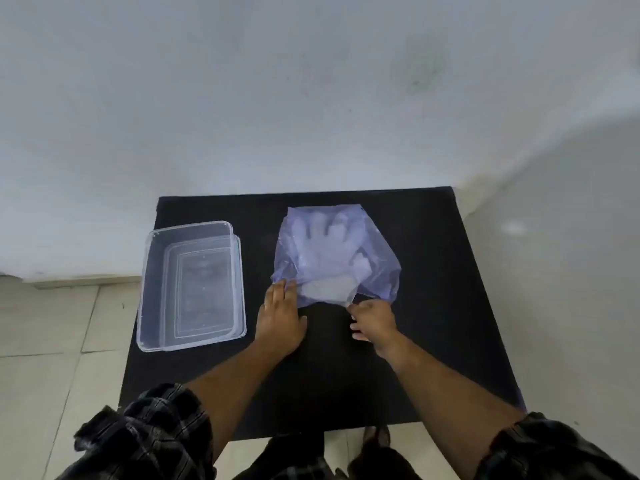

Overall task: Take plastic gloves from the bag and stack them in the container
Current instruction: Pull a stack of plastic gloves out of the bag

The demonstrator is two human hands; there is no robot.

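- Two hands at work on one black table set against a white wall; largest thing on it is the clear plastic container, far left, apparently empty, what looks like its lid nested under it.
- Container sits well apart from the bag, open top up, rigid walls — judged easy to drop flat gloves into.
- Next down: translucent purple bag, centre-right of the table, lying flat, mouth toward me.
- Inside the bag, a pale stack of plastic gloves, finger shapes pointing away from me, cuffs near the mouth; none are in the container yet.
- My left hand lies palm down, fingers stretched out, tips pressing the bag's near-left edge to the table — pinning, not gripping.
- My right hand is curled, thumb and fingers pinching the bag's near-right lip beside the mouth; exact finger contact is blurred.
- Handling call: gloves are thin film, very light, limp, slippery, likely clinging to each other and to the bag.
- Best hold, I judge: pinch the cuff end at the mouth, keep the bag pinned, slide out flat so fingers don't crumple.
- Risk: several sheets coming out at once, or the whole bag dragging along.
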